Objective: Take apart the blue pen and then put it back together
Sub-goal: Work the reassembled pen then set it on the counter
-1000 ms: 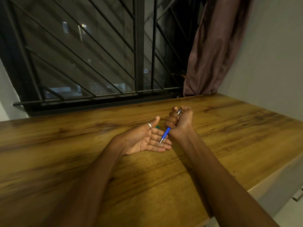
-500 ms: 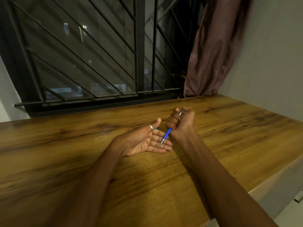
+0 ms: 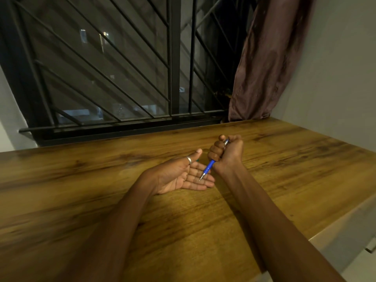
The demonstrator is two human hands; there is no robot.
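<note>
Meanwhile my right hand (image 3: 227,153) was a fist clamped round the blue pen (image 3: 208,168), its silver tip slanting down over the fingers of my left hand (image 3: 183,176). That hand lay palm up, fingers spread and holding nothing, on the wooden table (image 3: 284,169) just left of the pen (a ring (image 3: 189,159) on the thumb).

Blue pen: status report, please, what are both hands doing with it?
Right hand fisted on blue pen, tip pointing down at left palm. Left hand open, palm up on wooden table. Nothing in the way.
</note>
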